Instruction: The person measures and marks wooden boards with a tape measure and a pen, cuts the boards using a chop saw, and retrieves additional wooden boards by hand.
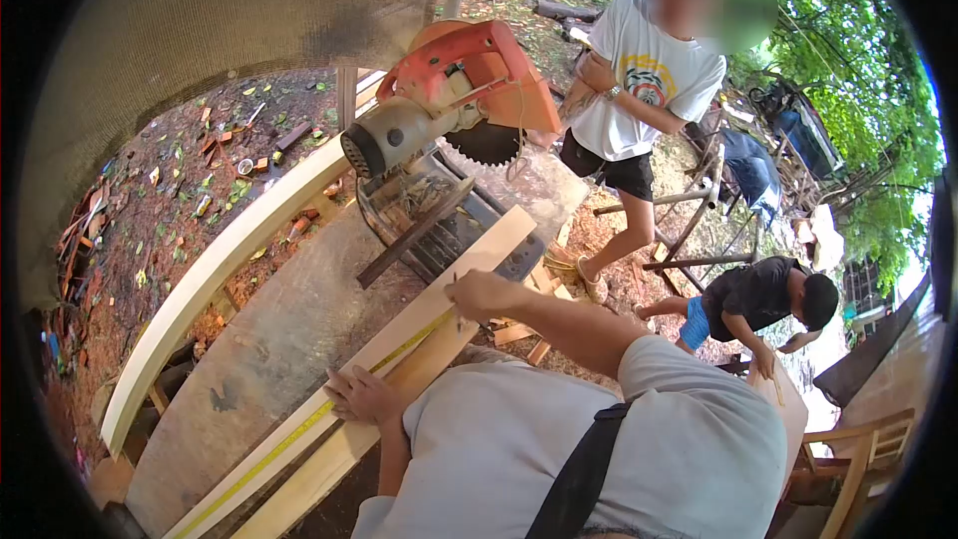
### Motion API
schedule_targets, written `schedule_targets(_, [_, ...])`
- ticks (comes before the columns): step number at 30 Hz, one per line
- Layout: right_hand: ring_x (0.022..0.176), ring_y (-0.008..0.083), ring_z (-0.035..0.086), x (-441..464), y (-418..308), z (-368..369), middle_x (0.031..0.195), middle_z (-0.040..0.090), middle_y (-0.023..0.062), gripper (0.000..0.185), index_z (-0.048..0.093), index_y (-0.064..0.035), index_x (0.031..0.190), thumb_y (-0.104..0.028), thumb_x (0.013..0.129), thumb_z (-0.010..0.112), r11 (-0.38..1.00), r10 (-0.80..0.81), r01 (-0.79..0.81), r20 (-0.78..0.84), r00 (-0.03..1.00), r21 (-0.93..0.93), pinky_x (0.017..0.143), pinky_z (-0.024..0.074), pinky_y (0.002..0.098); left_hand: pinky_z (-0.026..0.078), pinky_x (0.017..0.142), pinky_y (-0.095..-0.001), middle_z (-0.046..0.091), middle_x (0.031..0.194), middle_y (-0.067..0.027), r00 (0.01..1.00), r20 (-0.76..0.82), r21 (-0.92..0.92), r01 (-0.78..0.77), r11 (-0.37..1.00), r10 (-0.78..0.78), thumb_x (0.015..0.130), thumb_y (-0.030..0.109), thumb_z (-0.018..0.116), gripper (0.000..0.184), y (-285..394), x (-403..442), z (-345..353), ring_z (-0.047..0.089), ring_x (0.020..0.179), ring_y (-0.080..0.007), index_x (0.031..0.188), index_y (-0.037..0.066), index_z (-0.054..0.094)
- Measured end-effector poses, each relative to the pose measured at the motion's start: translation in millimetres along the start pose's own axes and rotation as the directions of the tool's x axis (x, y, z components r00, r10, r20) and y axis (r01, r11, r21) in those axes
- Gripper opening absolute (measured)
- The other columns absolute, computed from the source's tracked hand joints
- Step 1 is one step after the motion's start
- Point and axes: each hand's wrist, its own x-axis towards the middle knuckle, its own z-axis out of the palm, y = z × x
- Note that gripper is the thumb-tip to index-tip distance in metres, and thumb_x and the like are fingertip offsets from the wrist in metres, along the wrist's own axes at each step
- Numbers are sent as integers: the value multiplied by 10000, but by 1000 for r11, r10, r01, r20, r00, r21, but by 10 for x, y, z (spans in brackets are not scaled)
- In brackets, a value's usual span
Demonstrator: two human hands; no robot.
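Observation:
A yellow tape measure [274, 452] runs lengthwise along a pale wooden board [504, 237]. My left hand [367, 395] lies on the board and across the tape, its fingers spread. Farther along the same board is my right hand [484, 296], closed around a thin dark stick that looks like a pencil [458, 319], just above the tape. A second plank [324, 464] lies beside the board, nearer my body. Beyond the board's far end stands a red miter saw [469, 70], its toothed blade [486, 143] raised above the saw base.
The saw rests on a worn work table [269, 339]. A long curved piece of wood [220, 265] lies past its far edge. One person [649, 70] stands with arms folded near the saw; another [748, 304] bends over at right. Wood scraps [514, 332] litter the ground.

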Motion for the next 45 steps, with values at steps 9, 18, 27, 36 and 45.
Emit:
schedule_targets(9, [904,372,651,-164,40,-44,909,675,169,148,677,-91,899,-168,845,563,982,-159,160,-16,987,102,781,495,481,500,843,-544,625,1144,-261,695,-712,72,214,974,-100,916,386,673,468,-1991,787,46,612,1017,-431,964,-72,590])
schedule_targets(18, [826,321,647,-417,-69,-118,856,668,163,159,675,-66,905,-196,848,603,946,-257,228,106,961,231,741,480,445,493,630,-378,571,642,-77,377,85,-993,110,-47,-922,964,353,581,422,-3581,1264,-742,553,587,-244,823,-35,667])
schedule_targets(27, [904,349,659,-446,-268,243,928,687,173,255,690,-75,1002,-292,901,603,958,-230,183,207,951,222,790,502,461,446,603,-295,515,813,-74,714,14,-880,-323,-348,-700,1073,290,376,363,-3109,1377,-1460,477,654,-201,1071,-36,535])
schedule_targets(36, [912,374,670,-520,-102,279,921,695,188,221,704,-80,945,-264,839,642,974,-95,62,147,985,217,786,518,476,473,743,-340,606,939,-111,925,132,-768,-132,-626,-356,999,208,559,284,-2533,1458,-889,552,795,-222,1116,-47,598])
schedule_targets(45, [887,358,666,-591,156,433,915,695,184,219,702,-81,997,-260,892,631,981,7,-24,88,996,191,772,506,443,543,821,-352,679,1016,-138,994,109,-739,60,-671,-32,995,286,585,402,-1528,1515,-675,644,882,-255,1240,-32,569])
